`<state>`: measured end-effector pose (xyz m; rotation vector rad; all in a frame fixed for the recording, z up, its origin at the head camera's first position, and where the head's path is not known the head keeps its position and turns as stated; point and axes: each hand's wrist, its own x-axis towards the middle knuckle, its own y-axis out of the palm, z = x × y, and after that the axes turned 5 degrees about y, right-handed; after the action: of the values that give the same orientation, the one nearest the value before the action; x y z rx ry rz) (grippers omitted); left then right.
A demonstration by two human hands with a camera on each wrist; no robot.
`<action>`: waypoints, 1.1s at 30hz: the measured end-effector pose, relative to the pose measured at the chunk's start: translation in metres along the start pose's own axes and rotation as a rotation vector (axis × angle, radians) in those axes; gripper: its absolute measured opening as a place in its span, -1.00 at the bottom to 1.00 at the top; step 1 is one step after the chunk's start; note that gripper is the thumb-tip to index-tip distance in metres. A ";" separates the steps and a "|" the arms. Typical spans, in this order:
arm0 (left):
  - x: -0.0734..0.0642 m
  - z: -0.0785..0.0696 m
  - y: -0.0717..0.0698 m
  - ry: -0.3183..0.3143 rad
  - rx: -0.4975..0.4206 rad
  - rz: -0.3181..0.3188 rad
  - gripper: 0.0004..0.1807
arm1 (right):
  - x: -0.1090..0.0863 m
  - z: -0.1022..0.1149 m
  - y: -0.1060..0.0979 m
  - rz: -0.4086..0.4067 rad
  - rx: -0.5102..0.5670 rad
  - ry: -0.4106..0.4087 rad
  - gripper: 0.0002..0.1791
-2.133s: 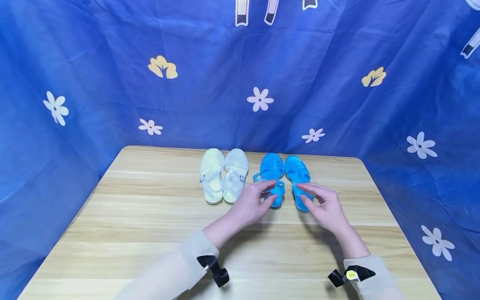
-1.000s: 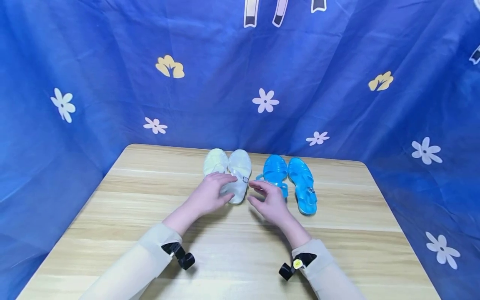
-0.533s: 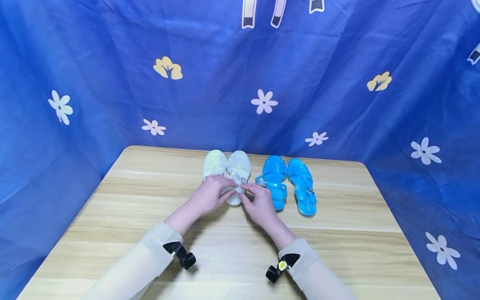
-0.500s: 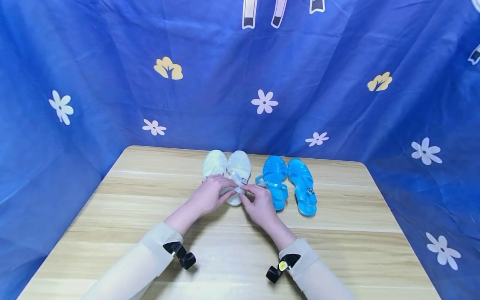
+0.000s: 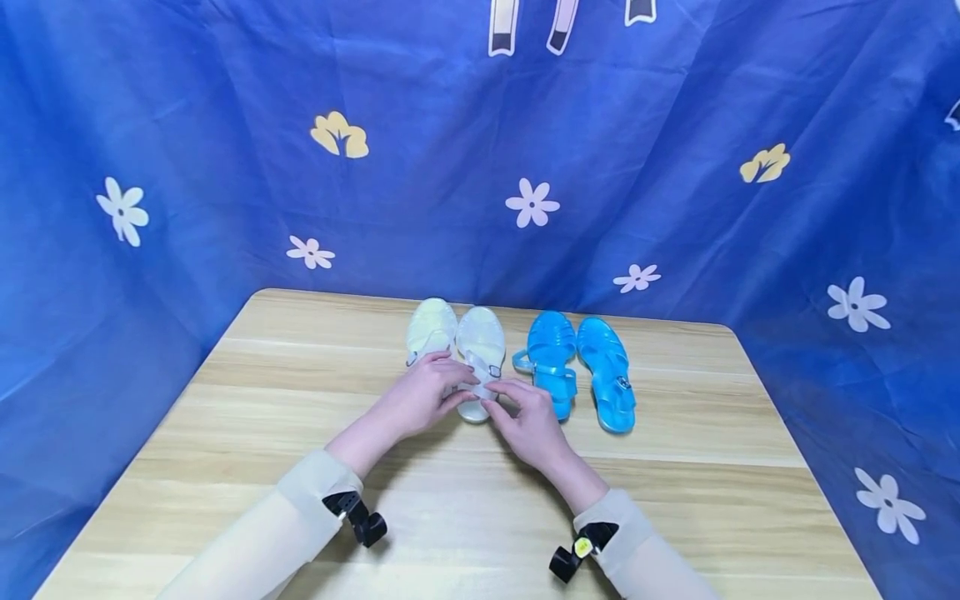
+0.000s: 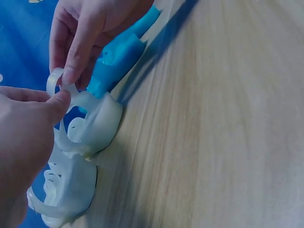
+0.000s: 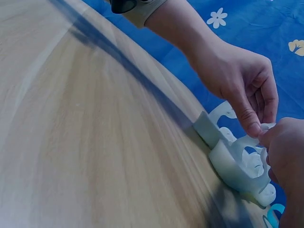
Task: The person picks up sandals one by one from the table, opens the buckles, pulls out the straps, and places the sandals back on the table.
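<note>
Two white jelly sandals lie side by side, toes pointing away. Over the heel of the right white sandal (image 5: 481, 330), my left hand (image 5: 420, 396) and right hand (image 5: 531, 425) meet at its ankle strap. In the left wrist view the strap (image 6: 55, 81) rises in a loop, pinched between thumb and fingers of each hand. The left white sandal (image 5: 431, 323) is partly covered by my left hand; its strap and heel (image 6: 78, 190) show in the left wrist view. My right hand is near the left blue sandal (image 5: 551, 337).
A second blue sandal (image 5: 606, 375) lies right of the first, its strap at the heel. All four rest near the back edge of the wooden table (image 5: 300, 500). A blue patterned cloth (image 5: 420, 167) hangs behind and at both sides.
Both hands have moved left from the blue sandals to the right white sandal and taken hold of its strap. That sandal has slid slightly towards me.
</note>
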<state>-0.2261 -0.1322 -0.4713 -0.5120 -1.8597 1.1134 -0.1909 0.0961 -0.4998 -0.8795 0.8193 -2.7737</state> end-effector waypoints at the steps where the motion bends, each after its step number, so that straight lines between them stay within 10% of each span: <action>1: 0.000 -0.002 -0.001 0.005 0.002 -0.004 -0.78 | -0.001 0.000 -0.001 0.004 -0.001 -0.005 -0.74; 33: -0.013 -0.021 -0.004 0.012 -0.009 -0.029 -0.77 | -0.015 0.004 -0.012 0.065 0.047 -0.003 -0.74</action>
<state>-0.2017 -0.1329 -0.4696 -0.4941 -1.8571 1.0812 -0.1758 0.1080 -0.4977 -0.8334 0.7648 -2.7228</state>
